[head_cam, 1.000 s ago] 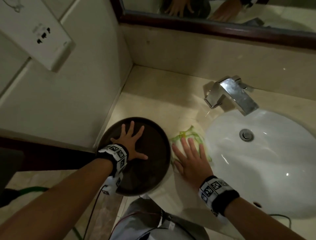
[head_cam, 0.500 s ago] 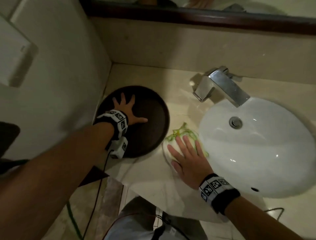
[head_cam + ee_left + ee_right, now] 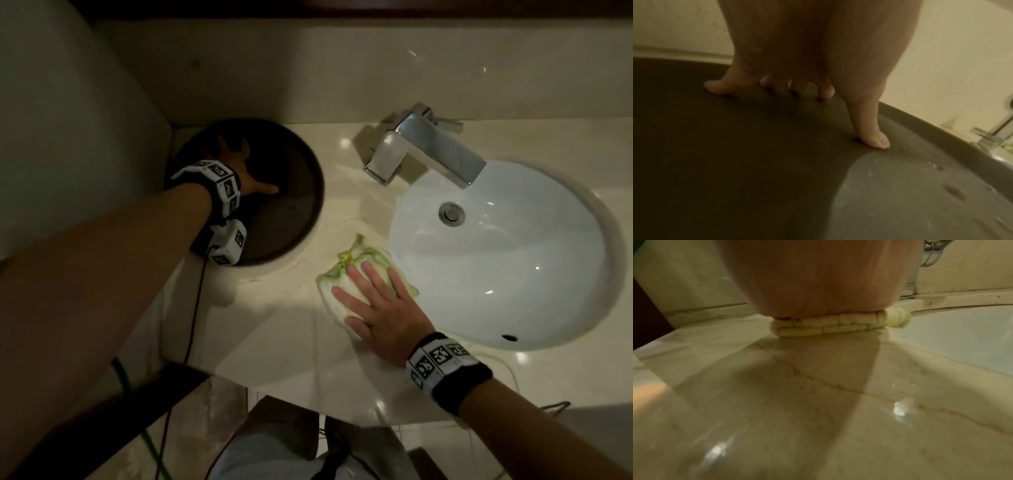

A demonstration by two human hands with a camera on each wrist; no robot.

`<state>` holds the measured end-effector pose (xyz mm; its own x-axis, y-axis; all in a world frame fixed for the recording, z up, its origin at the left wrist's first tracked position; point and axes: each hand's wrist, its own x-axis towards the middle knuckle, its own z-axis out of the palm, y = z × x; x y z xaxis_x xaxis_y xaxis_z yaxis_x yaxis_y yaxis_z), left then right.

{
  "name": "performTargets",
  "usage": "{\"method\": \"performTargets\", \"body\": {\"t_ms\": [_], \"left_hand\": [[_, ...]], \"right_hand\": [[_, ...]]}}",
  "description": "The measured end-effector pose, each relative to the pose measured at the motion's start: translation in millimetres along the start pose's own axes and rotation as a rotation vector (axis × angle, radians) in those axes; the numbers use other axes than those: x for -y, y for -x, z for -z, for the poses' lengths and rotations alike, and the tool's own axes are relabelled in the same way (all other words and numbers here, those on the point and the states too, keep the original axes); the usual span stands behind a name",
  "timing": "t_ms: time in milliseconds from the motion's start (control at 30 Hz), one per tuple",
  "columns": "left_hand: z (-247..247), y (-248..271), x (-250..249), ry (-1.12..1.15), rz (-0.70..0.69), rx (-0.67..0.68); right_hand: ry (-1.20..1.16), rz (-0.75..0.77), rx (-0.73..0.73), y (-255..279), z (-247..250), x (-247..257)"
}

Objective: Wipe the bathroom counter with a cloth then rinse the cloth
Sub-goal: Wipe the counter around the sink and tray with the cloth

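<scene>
A folded white cloth with green edging (image 3: 346, 274) (image 3: 828, 326) lies on the beige marble counter (image 3: 281, 325) (image 3: 818, 402), just left of the white sink basin (image 3: 548, 291). My right hand (image 3: 370, 291) presses flat on the cloth with straight, spread fingers. My left hand (image 3: 239, 171) (image 3: 797, 87) rests spread on a round dark brown tray (image 3: 291, 212) (image 3: 735, 162) in the counter's back left corner, fingertips and thumb touching its surface.
A chrome faucet (image 3: 424, 150) stands behind the basin, whose drain (image 3: 451, 213) is at the back. A wall (image 3: 68, 120) bounds the counter on the left and a backsplash (image 3: 342, 68) at the back. A black cable and a green hose (image 3: 150, 442) hang below the counter's front edge.
My left hand has pushed the dark tray away from me into the back left corner. My right hand stays flat on the cloth beside the basin.
</scene>
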<state>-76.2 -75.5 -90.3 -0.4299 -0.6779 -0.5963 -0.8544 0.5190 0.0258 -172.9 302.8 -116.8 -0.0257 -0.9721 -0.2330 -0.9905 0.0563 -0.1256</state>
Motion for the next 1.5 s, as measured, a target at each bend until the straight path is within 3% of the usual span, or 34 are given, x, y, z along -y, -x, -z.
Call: {"method": "performTargets", "body": {"t_ms": [400,533,700,833,967,1200,1500], "left_hand": [[4,28,-16,-0.004,-0.015,-0.045],[-14,74,-34,0.089,-0.107,-0.166],[-50,142,-36,0.205,-0.041,-0.155],[-84,189,-18,0.289,-0.025,-0.247],[-119,229,5,0.382,-0.021,-0.381],[-160,278,34,0.43,0.107,-0.389],[-158,289,8,0.45,0.072,-0.37]], "right_hand": [[-0.06,-0.1,0.024,-3,1,10],[-0.074,-0.103,0.057,-3,-1,8],[-0.048,-0.138,0.144,-2,2,17],[-0.072,-0.154,0.178,1,7,33],[-0.09,-0.061,0.221,-4,7,60],[-0.009,0.176,0.22,-37,8,123],[0.014,0.296,0.197,-24,2,111]]}}
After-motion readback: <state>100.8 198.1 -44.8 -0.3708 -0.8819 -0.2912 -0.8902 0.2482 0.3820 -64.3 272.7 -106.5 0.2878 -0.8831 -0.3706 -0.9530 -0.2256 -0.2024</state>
